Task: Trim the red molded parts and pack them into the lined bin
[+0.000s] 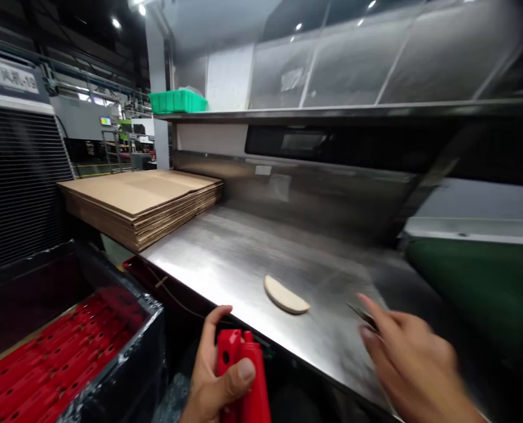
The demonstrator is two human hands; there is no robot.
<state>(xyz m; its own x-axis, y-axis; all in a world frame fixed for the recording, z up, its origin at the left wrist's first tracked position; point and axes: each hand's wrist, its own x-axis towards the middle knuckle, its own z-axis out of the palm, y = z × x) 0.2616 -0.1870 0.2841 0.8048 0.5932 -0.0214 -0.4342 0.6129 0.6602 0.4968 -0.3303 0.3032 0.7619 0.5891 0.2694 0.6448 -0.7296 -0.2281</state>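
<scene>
My left hand point(217, 376) is closed around a red plastic part point(255, 382), thumb across its front, just off the table's front edge. The part has a round dark hole near its top; its lower end runs out of view. Over the right side of the steel table, my right hand point(413, 358) pinches a thin, pointed metal tool point(362, 314). Motion blurs this hand, and the fingers hide the tool's handle, so its exact kind is unclear. Between the hands, a pale half-round pad point(285, 296) lies flat on the tabletop point(208, 258).
At the left stands a plastic-lined box point(142, 329) holding many red parts point(63, 352). A stack of cardboard sheets point(142, 200) covers the table's left end. A shelf point(331, 111) spans the back, with a green bin point(177, 101) on it. A green belt point(476, 288) is at right.
</scene>
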